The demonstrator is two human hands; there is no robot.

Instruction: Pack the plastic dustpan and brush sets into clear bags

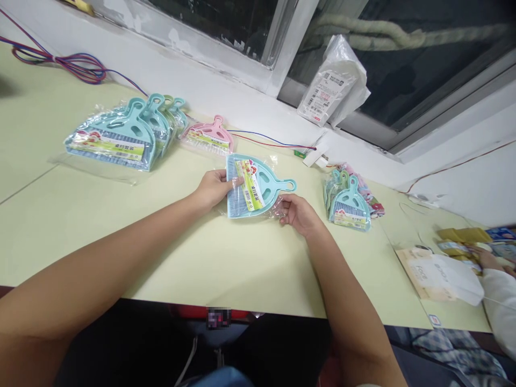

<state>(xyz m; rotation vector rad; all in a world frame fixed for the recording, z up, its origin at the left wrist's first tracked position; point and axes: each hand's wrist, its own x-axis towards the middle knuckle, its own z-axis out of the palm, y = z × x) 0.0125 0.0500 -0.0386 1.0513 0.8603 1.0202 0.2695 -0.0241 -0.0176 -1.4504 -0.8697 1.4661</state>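
Left hand: the left hand (213,188) gripped the brush end of a blue dustpan set (252,185); thumb lay on top of the wrapper, the other fingers (236,181) curled under its edge, pinching it.
Right hand: the right hand (297,213) sat at the lower right corner of the same pack; fingers bent and close together, nipping the loose clear wrapper there, from the look of it. Grip partly hidden.
Held thing: dustpan set lay flat, label up, handle loop pointing away from the left fingers, spanning the gap between both sets of fingers. It appeared raised slightly or resting on the table (121,231); could not tell which.
Why held so: a hand at each end likely kept the slippery wrapper taut and the pack level.
Beyond the left fingers: a stack of blue sets (116,140) and a pink set (209,135), well apart from the hand.
Beyond the right fingers: a smaller pile of sets (349,200), near.
Far right: another person's sleeve (500,306) beside paper packets (437,275).
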